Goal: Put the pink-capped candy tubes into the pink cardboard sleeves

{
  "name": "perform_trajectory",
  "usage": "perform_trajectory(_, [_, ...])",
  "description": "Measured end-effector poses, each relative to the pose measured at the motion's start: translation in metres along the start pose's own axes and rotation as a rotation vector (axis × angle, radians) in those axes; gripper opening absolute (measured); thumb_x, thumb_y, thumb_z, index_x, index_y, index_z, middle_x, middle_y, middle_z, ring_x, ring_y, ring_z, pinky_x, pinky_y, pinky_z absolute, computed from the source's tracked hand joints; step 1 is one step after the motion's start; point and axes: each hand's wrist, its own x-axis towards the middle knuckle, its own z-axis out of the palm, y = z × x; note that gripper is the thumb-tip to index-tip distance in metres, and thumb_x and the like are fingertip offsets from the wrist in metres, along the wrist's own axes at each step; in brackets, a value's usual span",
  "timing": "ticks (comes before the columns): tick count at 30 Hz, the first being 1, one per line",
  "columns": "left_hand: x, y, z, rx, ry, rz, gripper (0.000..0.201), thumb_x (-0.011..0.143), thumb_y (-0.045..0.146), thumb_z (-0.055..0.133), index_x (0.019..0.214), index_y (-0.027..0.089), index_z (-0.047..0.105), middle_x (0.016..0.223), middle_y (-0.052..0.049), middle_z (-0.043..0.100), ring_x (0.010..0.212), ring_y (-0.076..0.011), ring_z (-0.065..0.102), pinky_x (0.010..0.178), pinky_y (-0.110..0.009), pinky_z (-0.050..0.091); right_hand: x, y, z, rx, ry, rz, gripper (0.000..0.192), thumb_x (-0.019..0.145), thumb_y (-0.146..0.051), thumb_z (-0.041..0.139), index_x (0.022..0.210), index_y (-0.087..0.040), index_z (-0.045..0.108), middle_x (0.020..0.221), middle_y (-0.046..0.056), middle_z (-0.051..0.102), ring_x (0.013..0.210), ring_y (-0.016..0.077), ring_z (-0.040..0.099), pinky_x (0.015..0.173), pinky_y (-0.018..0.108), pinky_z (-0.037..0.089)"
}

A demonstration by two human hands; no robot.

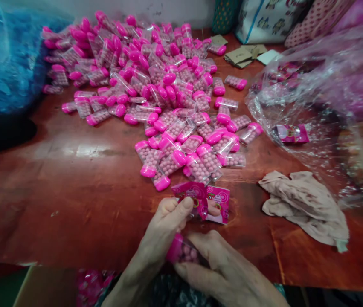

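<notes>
My left hand (169,221) pinches a pink printed sleeve (197,197) between thumb and fingers, just above the table's near edge. Below it, my right hand (215,260) is closed around a clear candy container (186,251) with a bright pink cap and round pink candies inside. The cap end points left, toward my left wrist. Another flat pink printed sleeve (220,204) shows right beside the held one; a fingertip overlaps it. Beyond my hands spreads a big heap of similar pink-capped candy containers (168,91), its nearest ones close to the sleeves.
A bag of blue pieces (8,64) stands at the left. At the right lie a crumpled beige cloth (303,204) and a large clear plastic bag (322,157) with a pink packet (292,134). Cardboard pieces (240,55) lie at the back. Below the table edge is a box (50,285).
</notes>
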Motion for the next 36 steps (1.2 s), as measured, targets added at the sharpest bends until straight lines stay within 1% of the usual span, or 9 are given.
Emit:
perform_trajectory(3, [-0.007, -0.004, -0.006, 0.034, 0.087, -0.034, 0.031, 0.069, 0.035, 0.072, 0.045, 0.018, 0.065, 0.038, -0.002, 0.053, 0.049, -0.0196, 0.058, 0.049, -0.028, 0.044, -0.005, 0.006, 0.009, -0.148, -0.150, 0.008, 0.006, 0.078, -0.033, 0.063, 0.077, -0.027, 0.064, 0.070, -0.002, 0.062, 0.062, 0.0170, 0.059, 0.051, 0.024, 0.045])
perform_trajectory(8, [-0.003, -0.014, -0.015, 0.158, 0.055, -0.038, 0.034, 0.073, 0.041, 0.067, 0.051, 0.016, 0.068, 0.033, 0.004, 0.040, 0.033, -0.0089, 0.036, 0.037, -0.023, 0.030, -0.022, 0.032, 0.038, -0.201, 0.121, -0.113, 0.029, 0.083, -0.036, 0.057, 0.110, -0.028, 0.062, 0.081, 0.001, 0.065, 0.071, 0.0199, 0.059, 0.066, 0.029, 0.049])
perform_trajectory(12, [-0.002, -0.012, -0.012, 0.153, 0.054, -0.033, 0.034, 0.074, 0.040, 0.067, 0.052, 0.014, 0.069, 0.035, 0.004, 0.042, 0.035, -0.0075, 0.035, 0.041, -0.023, 0.033, -0.025, 0.036, 0.047, -0.245, 0.147, -0.091, 0.033, 0.082, -0.036, 0.060, 0.114, -0.029, 0.060, 0.077, 0.002, 0.064, 0.069, 0.0203, 0.058, 0.063, 0.028, 0.048])
perform_trajectory(16, [0.000, -0.001, -0.005, -0.057, -0.003, -0.006, 0.031, 0.083, 0.035, 0.057, 0.072, 0.011, 0.073, 0.063, -0.008, 0.069, 0.064, -0.0183, 0.063, 0.066, -0.029, 0.048, -0.009, 0.021, 0.030, -0.194, -0.080, 0.013, 0.018, 0.080, -0.037, 0.062, 0.097, -0.030, 0.064, 0.074, -0.001, 0.062, 0.069, 0.0187, 0.057, 0.061, 0.026, 0.044])
perform_trajectory(21, [0.009, 0.009, -0.004, -0.229, 0.039, 0.081, 0.030, 0.086, 0.033, 0.053, 0.087, 0.010, 0.072, 0.093, -0.014, 0.072, 0.096, -0.0248, 0.064, 0.087, -0.035, 0.047, 0.009, 0.005, 0.004, 0.155, -0.234, 0.013, 0.015, 0.082, -0.036, 0.062, 0.091, -0.025, 0.067, 0.084, 0.001, 0.067, 0.081, 0.0193, 0.060, 0.070, 0.027, 0.046])
perform_trajectory(25, [0.010, 0.010, -0.004, -0.274, 0.064, 0.088, 0.027, 0.086, 0.030, 0.054, 0.087, 0.010, 0.072, 0.093, -0.013, 0.073, 0.098, -0.0245, 0.064, 0.086, -0.035, 0.048, 0.015, 0.008, 0.001, 0.433, 0.011, -0.071, 0.009, 0.079, -0.028, 0.065, 0.076, -0.020, 0.061, 0.076, 0.002, 0.069, 0.070, 0.0176, 0.062, 0.063, 0.026, 0.047])
perform_trajectory(28, [0.007, 0.007, 0.003, -0.284, 0.051, 0.092, 0.027, 0.084, 0.030, 0.056, 0.085, 0.010, 0.073, 0.089, -0.013, 0.073, 0.094, -0.0252, 0.065, 0.085, -0.036, 0.050, 0.020, 0.012, 0.006, 0.267, 0.341, -0.158, 0.014, 0.076, -0.021, 0.069, 0.067, -0.019, 0.059, 0.061, 0.000, 0.064, 0.055, 0.0143, 0.059, 0.054, 0.024, 0.047])
perform_trajectory(31, [0.004, -0.001, 0.015, -0.320, 0.028, 0.074, 0.026, 0.083, 0.031, 0.058, 0.087, 0.011, 0.074, 0.088, -0.012, 0.073, 0.093, -0.0257, 0.065, 0.085, -0.037, 0.050, 0.026, 0.012, 0.010, 0.037, 0.640, -0.464, 0.012, 0.075, -0.008, 0.066, 0.083, -0.018, 0.068, 0.072, 0.003, 0.067, 0.064, 0.0154, 0.063, 0.062, 0.025, 0.052])
perform_trajectory(36, [0.002, -0.018, 0.029, -0.361, 0.029, 0.087, 0.015, 0.079, 0.027, 0.064, 0.081, 0.016, 0.074, 0.085, -0.008, 0.073, 0.091, -0.0228, 0.065, 0.087, -0.033, 0.049, 0.029, 0.019, 0.007, -0.065, 0.765, -0.595, 0.032, 0.075, 0.002, 0.059, 0.102, -0.014, 0.067, 0.089, 0.008, 0.063, 0.083, 0.0175, 0.063, 0.074, 0.026, 0.052])
